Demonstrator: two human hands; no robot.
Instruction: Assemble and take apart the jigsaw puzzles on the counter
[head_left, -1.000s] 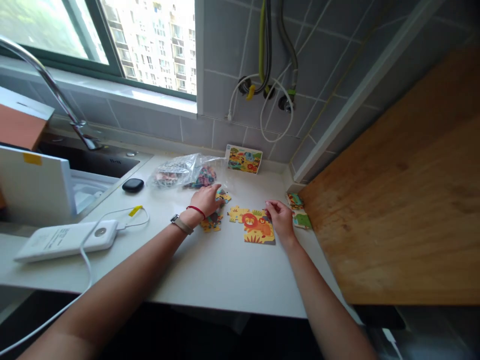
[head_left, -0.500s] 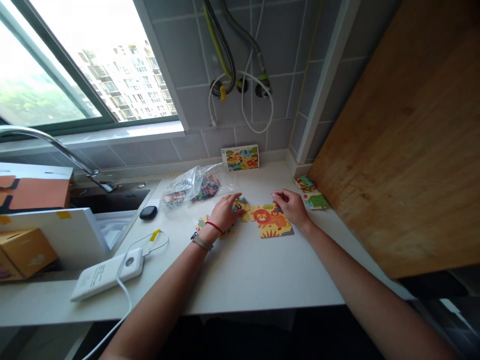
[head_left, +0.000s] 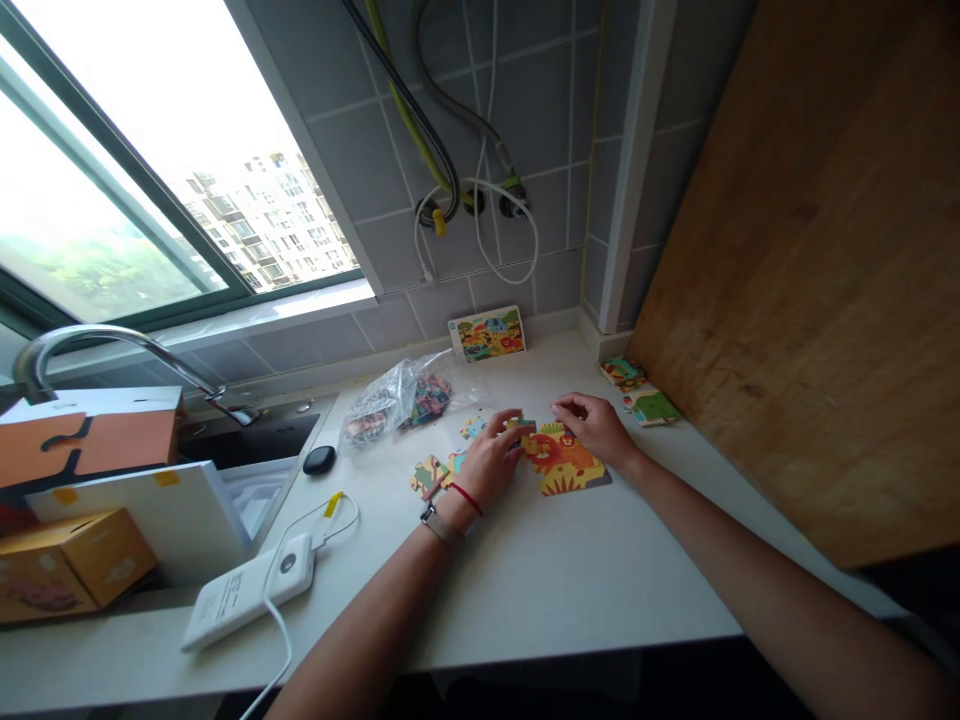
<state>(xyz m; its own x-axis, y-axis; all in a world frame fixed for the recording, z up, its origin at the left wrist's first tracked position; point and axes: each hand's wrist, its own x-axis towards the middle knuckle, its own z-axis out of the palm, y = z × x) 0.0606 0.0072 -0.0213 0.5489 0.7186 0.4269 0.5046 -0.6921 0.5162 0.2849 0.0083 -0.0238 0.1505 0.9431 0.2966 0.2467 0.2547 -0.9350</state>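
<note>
The partly joined lion puzzle (head_left: 571, 462) lies flat on the white counter. At its upper left, my left hand (head_left: 491, 465) has its fingers closed on a small puzzle piece (head_left: 526, 428), mostly covered by the fingertips. My right hand (head_left: 600, 428) is at the puzzle's upper right corner, thumb and forefinger brought together; whatever is between them does not show. Loose puzzle pieces (head_left: 429, 477) lie left of my left hand, partly hidden by it, and a pale blue piece (head_left: 472, 428) sits just beyond it.
A picture card (head_left: 489, 335) leans on the back wall beside a clear bag of puzzle pieces (head_left: 431, 397). More pieces (head_left: 651, 406) lie by the wooden panel (head_left: 765, 300). A black oval object (head_left: 319, 460), a white power bank (head_left: 251, 590) with cable and a sink (head_left: 259, 440) are leftward.
My left hand has moved right, from the loose pieces to the lion puzzle's edge, with a piece at its fingertips. My right hand stays by the puzzle. The camera view has tilted.
</note>
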